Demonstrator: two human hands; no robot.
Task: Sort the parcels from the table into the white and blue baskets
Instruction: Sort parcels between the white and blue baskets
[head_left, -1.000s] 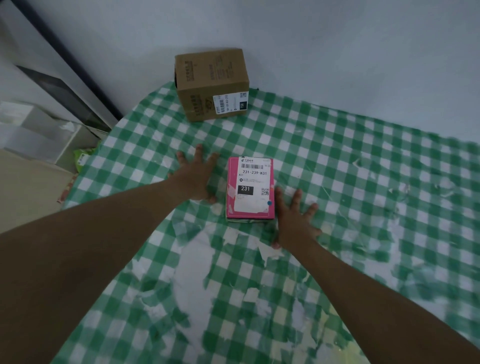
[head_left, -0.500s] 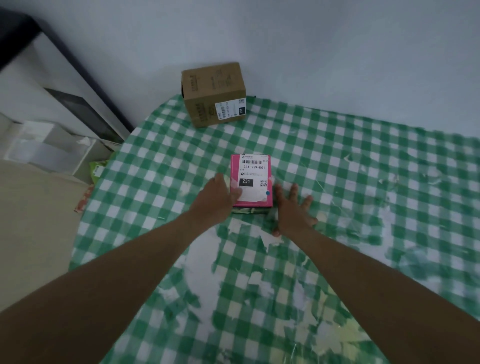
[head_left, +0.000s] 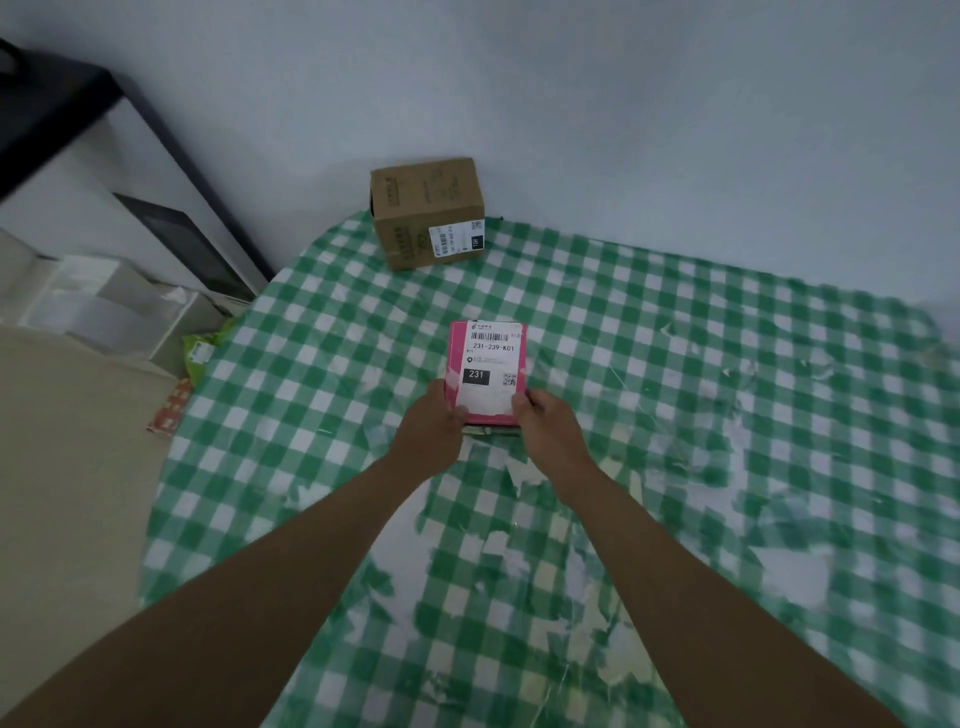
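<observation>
A flat pink parcel (head_left: 488, 353) with a white shipping label marked 231 lies in the middle of the green checked tablecloth (head_left: 675, 415). My left hand (head_left: 431, 431) grips its near left corner, thumb on top. My right hand (head_left: 545, 421) grips its near right corner the same way. A brown cardboard box (head_left: 426, 213) with a small label stands at the table's far edge against the wall. No white or blue basket is in view.
The tablecloth is worn, with white torn patches near me. Left of the table, on the floor, are white plastic bins (head_left: 104, 306), a green packet (head_left: 200, 353) and a red packet (head_left: 169, 410). A dark-framed shelf (head_left: 171, 150) stands against the wall.
Both hands lay flat on the cloth beside the pink parcel. The left hand closed on its near left corner first, then the right hand took the near right corner.
</observation>
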